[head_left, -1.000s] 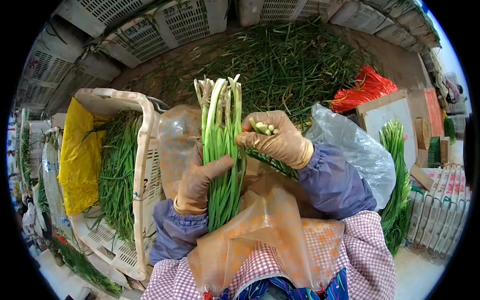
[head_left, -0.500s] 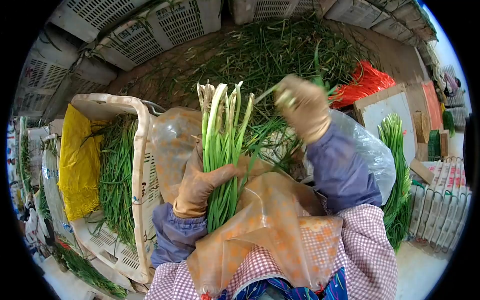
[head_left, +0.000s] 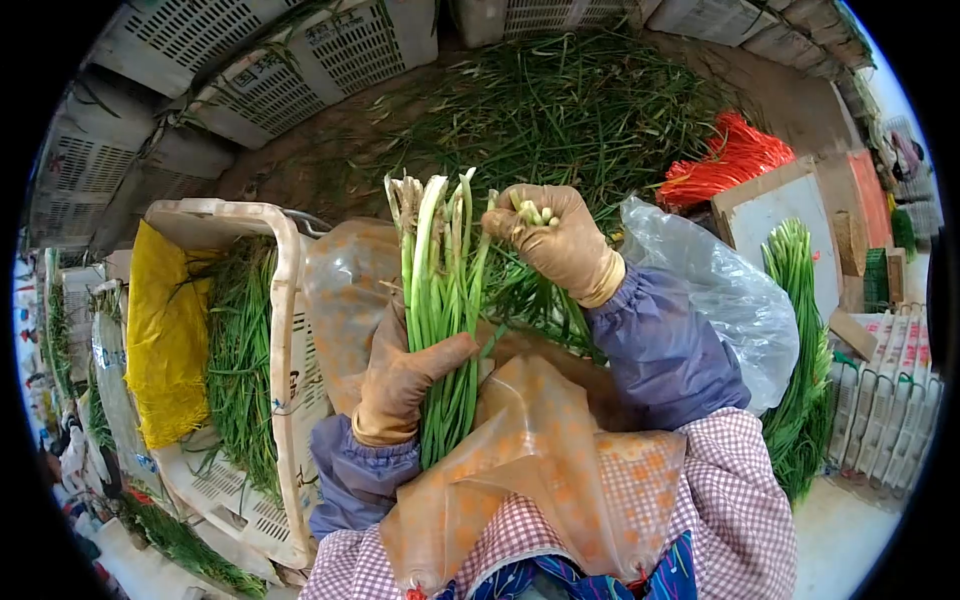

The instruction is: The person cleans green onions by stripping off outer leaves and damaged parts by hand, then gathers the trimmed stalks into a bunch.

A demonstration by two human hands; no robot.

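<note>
My left hand (head_left: 395,390), in a tan glove, is wrapped round an upright bunch of garlic chives (head_left: 443,290). The pale stem ends point away from me, some with brownish bits of skin, and the leaves run down over my lap. To the right of the stem tops is my gloved right hand (head_left: 560,240), closed on a few more chive stalks (head_left: 535,212) whose cut ends stick out of the fist. Its thumb and forefinger touch the tip of the rightmost stalk in the bunch; whether they grip it, I cannot tell.
A white crate (head_left: 285,380) holding loose greens (head_left: 240,370) and a yellow woven sack (head_left: 165,340) stands on the left. Leaf litter (head_left: 560,110) covers the floor ahead. Red strings (head_left: 730,165), a clear plastic bag (head_left: 720,290) and trimmed chives (head_left: 795,370) lie on the right.
My right hand, blurred by motion earlier, has moved left and slightly down to the top of the bunch. The left hand keeps its grip on the bunch, almost unmoved.
</note>
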